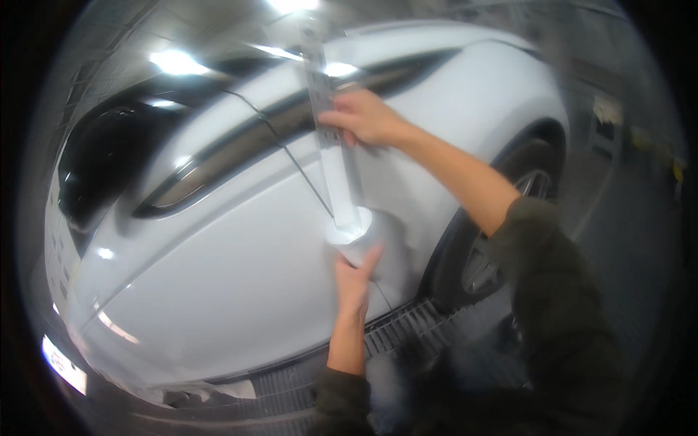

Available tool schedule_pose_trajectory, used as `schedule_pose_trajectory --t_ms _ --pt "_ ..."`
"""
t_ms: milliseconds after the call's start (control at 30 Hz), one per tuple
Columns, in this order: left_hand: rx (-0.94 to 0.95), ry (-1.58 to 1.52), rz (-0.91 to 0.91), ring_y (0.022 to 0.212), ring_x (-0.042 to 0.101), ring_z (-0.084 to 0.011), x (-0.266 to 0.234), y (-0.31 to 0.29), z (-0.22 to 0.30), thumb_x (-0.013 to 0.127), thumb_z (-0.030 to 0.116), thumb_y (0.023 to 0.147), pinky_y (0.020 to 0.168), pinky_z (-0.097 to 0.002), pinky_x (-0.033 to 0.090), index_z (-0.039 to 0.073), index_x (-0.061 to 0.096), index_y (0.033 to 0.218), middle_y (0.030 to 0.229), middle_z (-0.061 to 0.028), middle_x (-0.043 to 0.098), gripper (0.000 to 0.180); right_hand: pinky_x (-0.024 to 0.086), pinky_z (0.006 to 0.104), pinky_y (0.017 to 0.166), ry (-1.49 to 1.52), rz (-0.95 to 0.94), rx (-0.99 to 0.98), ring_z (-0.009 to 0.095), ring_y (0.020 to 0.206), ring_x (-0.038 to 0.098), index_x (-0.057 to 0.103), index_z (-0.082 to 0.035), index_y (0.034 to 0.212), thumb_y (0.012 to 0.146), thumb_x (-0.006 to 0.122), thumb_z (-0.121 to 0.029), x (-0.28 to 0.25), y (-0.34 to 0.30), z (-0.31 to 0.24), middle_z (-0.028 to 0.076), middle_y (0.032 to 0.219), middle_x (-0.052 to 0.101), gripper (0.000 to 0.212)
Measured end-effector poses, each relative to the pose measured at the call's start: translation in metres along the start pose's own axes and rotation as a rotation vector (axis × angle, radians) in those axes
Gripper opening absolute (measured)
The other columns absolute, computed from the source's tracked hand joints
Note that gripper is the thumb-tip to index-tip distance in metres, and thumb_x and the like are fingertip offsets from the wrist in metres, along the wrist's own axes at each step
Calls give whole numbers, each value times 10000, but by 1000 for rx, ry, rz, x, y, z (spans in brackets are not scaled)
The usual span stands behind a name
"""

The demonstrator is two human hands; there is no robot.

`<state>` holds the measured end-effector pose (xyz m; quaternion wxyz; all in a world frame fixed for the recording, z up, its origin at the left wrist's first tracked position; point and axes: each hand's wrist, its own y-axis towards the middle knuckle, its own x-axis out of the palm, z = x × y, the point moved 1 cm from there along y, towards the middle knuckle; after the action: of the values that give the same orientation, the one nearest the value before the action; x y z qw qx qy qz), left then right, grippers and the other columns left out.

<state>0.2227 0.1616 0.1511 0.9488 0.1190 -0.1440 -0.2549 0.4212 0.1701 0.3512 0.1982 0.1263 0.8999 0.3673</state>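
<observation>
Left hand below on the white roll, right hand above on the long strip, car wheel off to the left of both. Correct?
Wheel side is wrong: the head view shows the wheel to the right. Otherwise yes: left hand below on the white roll, right hand above on the long strip.

Car (pixel 218 283) before the person. Roll (pixel 360 247) in front of car; strip (pixel 336 171) rises from roll. Left hand (pixel 352 283) under roll; right hand (pixel 367 120) above, on strip. Wheel (pixel 449 272) right of roll; floor grating (pixel 403 327) below car.
</observation>
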Motion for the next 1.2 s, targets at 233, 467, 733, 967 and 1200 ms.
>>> schedule_pose_trajectory --t_ms 233,467,733,967,1200 --pt "-38 10 -14 1085 610 -207 0 5 -13 805 127 819 959 -350 487 -67 512 1265 1196 -135 617 568 423 271 517 -14 -11 32 110 518 560 661 -13 831 940 630 -246 -1 0 7 43 608 600 259" --pt "-99 24 -9 1089 612 -216 -8 6 -10 799 139 831 952 -358 496 -76 501 1280 1201 -148 614 581 426 270 525 -26 -18 22 119 526 577 671 -1 868 931 637 -257 1 6 14 49 621 610 267" --pt "-74 14 -3 1113 597 -224 -8 6 -12 817 176 818 969 -380 484 -69 493 1295 1213 -146 604 627 432 273 540 3 -28 5 120 533 584 682 3 890 928 641 -269 2 9 19 52 634 622 277" --pt "-93 8 1 1109 600 -221 -7 8 -14 819 170 816 959 -384 491 -60 491 1298 1212 -142 605 627 425 264 480 31 0 -11 115 494 598 655 -3 800 922 671 -237 1 5 15 51 622 634 264" --pt "-90 -3 -13 1095 608 -216 -8 6 -22 823 153 809 952 -370 495 -72 496 1286 1198 -134 614 620 438 269 472 53 -46 33 108 493 600 651 -22 779 919 679 -235 7 -14 28 32 606 629 257"
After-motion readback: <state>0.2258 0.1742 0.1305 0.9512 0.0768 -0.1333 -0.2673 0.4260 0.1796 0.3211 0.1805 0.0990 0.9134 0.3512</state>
